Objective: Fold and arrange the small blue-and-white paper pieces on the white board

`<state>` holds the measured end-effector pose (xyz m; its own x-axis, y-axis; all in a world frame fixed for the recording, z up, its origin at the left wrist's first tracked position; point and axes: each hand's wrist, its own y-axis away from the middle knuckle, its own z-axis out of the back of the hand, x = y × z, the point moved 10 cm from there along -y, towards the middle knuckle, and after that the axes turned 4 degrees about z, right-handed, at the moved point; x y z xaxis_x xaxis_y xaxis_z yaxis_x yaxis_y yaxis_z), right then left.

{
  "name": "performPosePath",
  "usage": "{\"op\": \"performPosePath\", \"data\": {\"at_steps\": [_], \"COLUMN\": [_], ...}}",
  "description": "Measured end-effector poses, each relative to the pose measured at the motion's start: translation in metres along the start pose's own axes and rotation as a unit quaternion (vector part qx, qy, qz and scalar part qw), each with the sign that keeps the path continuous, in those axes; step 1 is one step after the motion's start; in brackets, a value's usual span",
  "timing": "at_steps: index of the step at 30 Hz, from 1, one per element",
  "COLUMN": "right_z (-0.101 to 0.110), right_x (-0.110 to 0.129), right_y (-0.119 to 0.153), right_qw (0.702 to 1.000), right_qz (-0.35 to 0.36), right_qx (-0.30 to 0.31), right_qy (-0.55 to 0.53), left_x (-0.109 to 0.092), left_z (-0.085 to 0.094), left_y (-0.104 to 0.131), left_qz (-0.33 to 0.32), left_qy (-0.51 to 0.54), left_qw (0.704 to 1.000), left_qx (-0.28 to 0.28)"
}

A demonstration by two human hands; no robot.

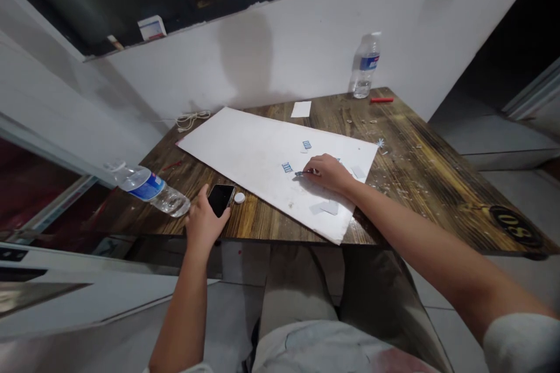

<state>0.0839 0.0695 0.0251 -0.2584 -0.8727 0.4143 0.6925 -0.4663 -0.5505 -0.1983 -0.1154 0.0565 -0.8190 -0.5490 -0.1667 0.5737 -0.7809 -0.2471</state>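
The right hand's (326,172) fingertips are clamped on a thin dark tool (310,171), too small to identify, low over the board (249,145). From its tip, 1 blue-striped piece (287,168) lies at 10 o'clock and another striped piece (307,144) at 12. Pale slips (329,208) lie at 5 o'clock.

The left hand (205,217) has thumb and fingers apart, astride the phone (221,199); I cannot tell whether they grip. From that hand, a cap (239,198) sits at 2 o'clock, a bottle (151,186) at 10.
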Motion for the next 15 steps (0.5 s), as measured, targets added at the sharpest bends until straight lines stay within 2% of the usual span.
{"op": "performPosePath", "data": {"at_steps": [2, 4, 6, 9, 12, 15], "right_z": [0.0, 0.0, 0.001, 0.004, 0.01, 0.013], "right_x": [0.003, 0.008, 0.013, 0.016, 0.014, 0.014], "right_y": [-0.001, -0.002, -0.003, -0.004, -0.004, -0.003], "right_qw": [1.0, 1.0, 0.999, 0.999, 0.999, 0.997], "right_qz": [0.007, 0.017, 0.03, 0.042, 0.032, 0.028], "right_qx": [0.003, 0.008, 0.012, 0.004, -0.021, -0.03], "right_qy": [-0.004, -0.003, 0.003, -0.005, -0.038, -0.07], "left_x": [-0.01, -0.028, -0.057, -0.095, -0.122, -0.139], "left_z": [0.011, 0.018, 0.012, -0.005, -0.014, -0.018], "left_y": [0.01, 0.026, 0.044, 0.063, 0.065, 0.052], "left_qz": [-0.037, -0.096, -0.182, -0.25, -0.264, -0.239], "left_qy": [0.015, 0.058, 0.114, 0.148, 0.186, 0.262], "left_qw": [0.998, 0.989, 0.974, 0.957, 0.947, 0.935], "left_qx": [-0.051, -0.095, -0.074, -0.021, -0.003, 0.004]}}
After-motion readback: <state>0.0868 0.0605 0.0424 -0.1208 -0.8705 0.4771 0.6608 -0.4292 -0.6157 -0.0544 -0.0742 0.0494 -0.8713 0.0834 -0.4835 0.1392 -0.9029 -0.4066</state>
